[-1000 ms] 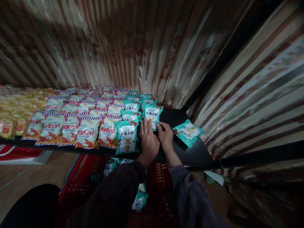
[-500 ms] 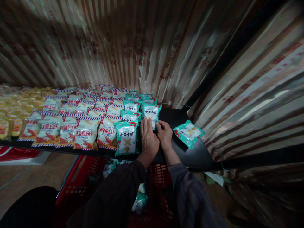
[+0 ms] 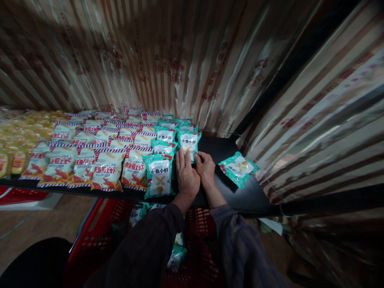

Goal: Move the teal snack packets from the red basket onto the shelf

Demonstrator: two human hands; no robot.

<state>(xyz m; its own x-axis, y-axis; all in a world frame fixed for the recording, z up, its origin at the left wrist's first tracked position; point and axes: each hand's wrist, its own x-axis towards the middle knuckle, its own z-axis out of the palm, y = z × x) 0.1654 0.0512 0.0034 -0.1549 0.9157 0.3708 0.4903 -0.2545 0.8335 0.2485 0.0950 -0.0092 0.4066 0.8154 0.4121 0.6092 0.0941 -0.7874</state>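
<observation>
A teal-and-white snack bag [image 3: 189, 140] stands on the black shelf [image 3: 231, 196], at the front of the rightmost row. My left hand [image 3: 188, 176] lies against its lower front, fingers stretched out. At the bag's lower right corner, my right hand [image 3: 205, 168] has curled fingers closed on the edge; the exact grip is partly hidden. Just left of my left hand stands another teal bag [image 3: 159, 176], with more of the same kind behind it. One loose teal bag [image 3: 240, 169] lies tilted at the shelf's right end.
Several white-and-red snack bags [image 3: 108, 170] fill the shelf to the left, then yellow packaged goods [image 3: 19, 160]. Below the front edge stands a red basket [image 3: 93, 234] with teal bags [image 3: 177, 256] inside. Striped sheeting [image 3: 186, 72] hangs behind, and a thin wire [image 3: 264, 178] crosses at the right.
Both hands and the bag they touch have shifted slightly left, closer to the neighbouring teal row. The loose bag at the right has not moved.
</observation>
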